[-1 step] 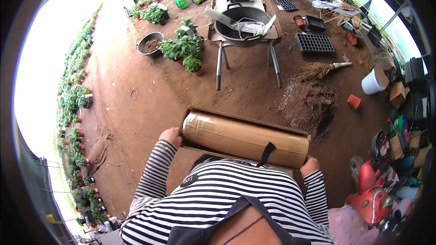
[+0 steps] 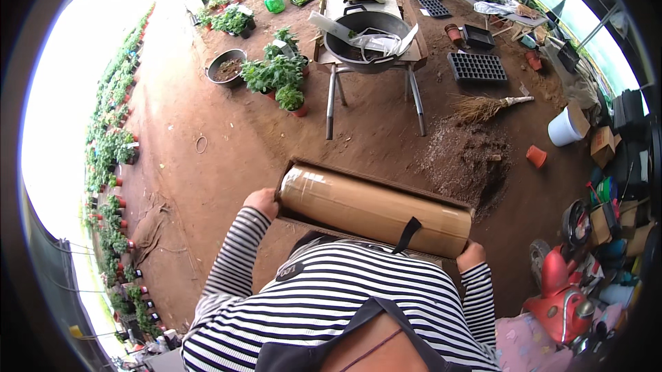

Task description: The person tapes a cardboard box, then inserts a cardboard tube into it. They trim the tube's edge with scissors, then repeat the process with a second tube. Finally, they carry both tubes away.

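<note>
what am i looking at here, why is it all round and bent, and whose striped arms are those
There is no machine here. The picture comes from a wide fisheye camera worn on a person's head, looking down, so straight edges bend. The striped sleeves are that person's own. The left hand and right hand grip the two ends of a long brown cardboard box, carried in front of the chest. Below is a bare dirt floor. Ahead stands a small table bearing a dark metal basin, with potted plants, a broom and a soil pile nearby.

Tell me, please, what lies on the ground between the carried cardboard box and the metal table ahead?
In the head view, only bare brown soil lies between the cardboard box and the metal table.
</note>
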A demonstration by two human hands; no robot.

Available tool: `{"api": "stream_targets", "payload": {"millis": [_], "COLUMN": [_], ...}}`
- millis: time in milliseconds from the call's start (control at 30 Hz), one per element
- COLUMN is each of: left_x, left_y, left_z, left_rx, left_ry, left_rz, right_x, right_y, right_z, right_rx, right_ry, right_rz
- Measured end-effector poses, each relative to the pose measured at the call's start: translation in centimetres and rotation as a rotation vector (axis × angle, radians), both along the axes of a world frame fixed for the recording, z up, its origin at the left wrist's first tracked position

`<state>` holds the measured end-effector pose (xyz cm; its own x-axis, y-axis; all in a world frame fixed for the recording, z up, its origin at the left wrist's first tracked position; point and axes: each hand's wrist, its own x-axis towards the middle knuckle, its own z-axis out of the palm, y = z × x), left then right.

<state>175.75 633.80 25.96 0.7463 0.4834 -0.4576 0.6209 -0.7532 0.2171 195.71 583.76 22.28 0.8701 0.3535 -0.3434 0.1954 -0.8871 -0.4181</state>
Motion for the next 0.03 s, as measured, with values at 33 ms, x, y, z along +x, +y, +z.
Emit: {"api": "stream_targets", "payload": {"millis": [33], "left_x": [2.74], "left_y": [0.34], "left_z": [1.23], "left_rx": [-0.006], "left_ry": [-0.082], "left_rz": [-0.047], "right_x": [0.89], "right_y": [0.07], "right_z": [1.12], "right_rx": [0.120], "right_ry": [-0.018], "right_rz": [-0.056]}}
